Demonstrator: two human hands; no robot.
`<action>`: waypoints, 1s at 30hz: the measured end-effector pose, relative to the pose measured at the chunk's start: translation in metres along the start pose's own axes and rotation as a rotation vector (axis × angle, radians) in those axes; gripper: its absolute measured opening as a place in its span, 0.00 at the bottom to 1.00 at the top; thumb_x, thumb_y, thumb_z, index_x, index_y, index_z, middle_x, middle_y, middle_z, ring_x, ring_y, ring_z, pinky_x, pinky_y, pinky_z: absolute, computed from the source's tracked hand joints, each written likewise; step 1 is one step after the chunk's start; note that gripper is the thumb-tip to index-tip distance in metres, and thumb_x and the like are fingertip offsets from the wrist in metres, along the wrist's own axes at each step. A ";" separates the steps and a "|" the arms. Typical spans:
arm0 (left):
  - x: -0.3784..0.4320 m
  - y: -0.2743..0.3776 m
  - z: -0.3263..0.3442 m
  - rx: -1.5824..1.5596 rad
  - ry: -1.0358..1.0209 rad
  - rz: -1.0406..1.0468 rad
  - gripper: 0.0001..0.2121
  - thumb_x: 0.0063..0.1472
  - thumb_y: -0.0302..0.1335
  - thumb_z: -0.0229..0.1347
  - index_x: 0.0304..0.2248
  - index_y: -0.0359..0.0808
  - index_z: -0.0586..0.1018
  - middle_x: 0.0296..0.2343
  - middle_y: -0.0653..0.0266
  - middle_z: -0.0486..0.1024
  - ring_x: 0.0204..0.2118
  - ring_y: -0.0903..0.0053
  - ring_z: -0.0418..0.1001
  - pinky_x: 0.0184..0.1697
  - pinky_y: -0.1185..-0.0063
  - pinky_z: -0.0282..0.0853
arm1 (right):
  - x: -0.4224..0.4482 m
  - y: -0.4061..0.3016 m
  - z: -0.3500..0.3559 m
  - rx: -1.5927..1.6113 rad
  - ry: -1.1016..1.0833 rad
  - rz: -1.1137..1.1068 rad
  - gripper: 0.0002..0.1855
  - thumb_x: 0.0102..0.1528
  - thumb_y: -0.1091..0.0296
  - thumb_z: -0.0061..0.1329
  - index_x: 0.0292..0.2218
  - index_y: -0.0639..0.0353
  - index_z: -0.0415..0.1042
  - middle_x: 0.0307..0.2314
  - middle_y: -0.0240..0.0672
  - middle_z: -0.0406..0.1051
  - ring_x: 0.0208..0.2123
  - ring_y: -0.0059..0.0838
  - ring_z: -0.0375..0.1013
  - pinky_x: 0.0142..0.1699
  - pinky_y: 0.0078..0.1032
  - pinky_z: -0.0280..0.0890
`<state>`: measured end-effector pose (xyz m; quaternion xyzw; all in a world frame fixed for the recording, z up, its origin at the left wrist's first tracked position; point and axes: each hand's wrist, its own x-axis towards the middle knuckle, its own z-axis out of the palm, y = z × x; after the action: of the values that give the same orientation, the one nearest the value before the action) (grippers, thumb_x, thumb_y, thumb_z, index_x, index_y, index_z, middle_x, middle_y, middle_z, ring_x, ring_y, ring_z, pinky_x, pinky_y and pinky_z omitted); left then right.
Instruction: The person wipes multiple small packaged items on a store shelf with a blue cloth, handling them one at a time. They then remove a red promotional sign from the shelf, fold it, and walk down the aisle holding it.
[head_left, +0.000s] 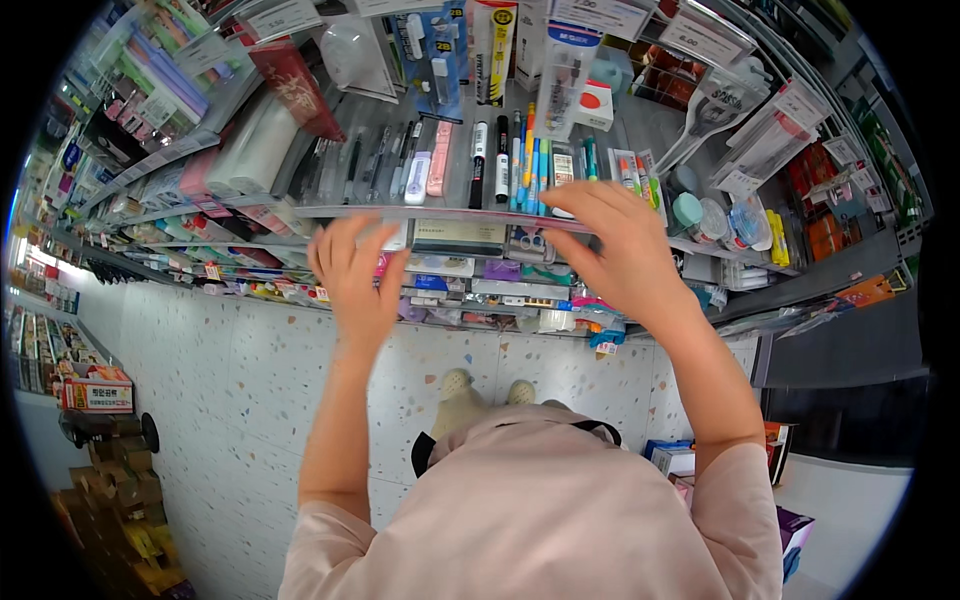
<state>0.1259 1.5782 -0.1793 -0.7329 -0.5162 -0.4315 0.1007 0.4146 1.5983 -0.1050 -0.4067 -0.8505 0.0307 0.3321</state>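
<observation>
My left hand (351, 274), a little blurred, is at the front edge of a shelf (442, 213) of pens, its fingers apart and nothing seen in it. My right hand (626, 251) is at the same edge further right, fingers above the lip and thumb below. Whether it touches the lip I cannot tell. Between the hands stand a pink slim case (439, 159), a white-and-lilac stick (418, 178), black-and-white markers (478, 163) and colourful pens (534, 169). My right fingers partly hide a small boxed item (562, 166).
Blister packs (433, 64) and price tags (600, 15) hang above the pens. Round tubs (687, 210) and a yellow item (778, 238) sit at right. Lower shelves (517, 289) hold packaged goods. Cartons (124, 480) are stacked on the speckled floor (247, 390) at left.
</observation>
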 end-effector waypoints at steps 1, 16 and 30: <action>0.019 -0.008 -0.006 0.033 -0.020 0.049 0.10 0.55 0.26 0.59 0.38 0.38 0.79 0.44 0.64 0.73 0.46 0.67 0.69 0.58 0.65 0.50 | 0.013 -0.006 0.006 0.017 -0.059 -0.007 0.17 0.49 0.67 0.57 0.42 0.57 0.75 0.39 0.37 0.76 0.40 0.41 0.74 0.43 0.35 0.68; 0.089 -0.079 0.026 -0.270 -0.376 0.077 0.05 0.59 0.29 0.56 0.27 0.38 0.79 0.16 0.65 0.74 0.21 0.69 0.70 0.45 0.72 0.54 | 0.080 0.001 0.065 -0.018 -0.256 0.277 0.10 0.56 0.63 0.49 0.32 0.58 0.78 0.26 0.38 0.77 0.29 0.42 0.75 0.37 0.36 0.69; 0.069 -0.072 0.023 -0.084 -0.160 0.208 0.08 0.58 0.29 0.58 0.38 0.41 0.80 0.39 0.70 0.76 0.43 0.74 0.71 0.56 0.66 0.49 | 0.087 0.016 0.071 0.074 -0.336 0.391 0.12 0.57 0.64 0.50 0.36 0.64 0.77 0.23 0.39 0.76 0.24 0.29 0.75 0.31 0.27 0.67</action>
<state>0.0837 1.6706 -0.1639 -0.8181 -0.4252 -0.3803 0.0727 0.3448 1.6866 -0.1179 -0.5401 -0.7974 0.1924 0.1885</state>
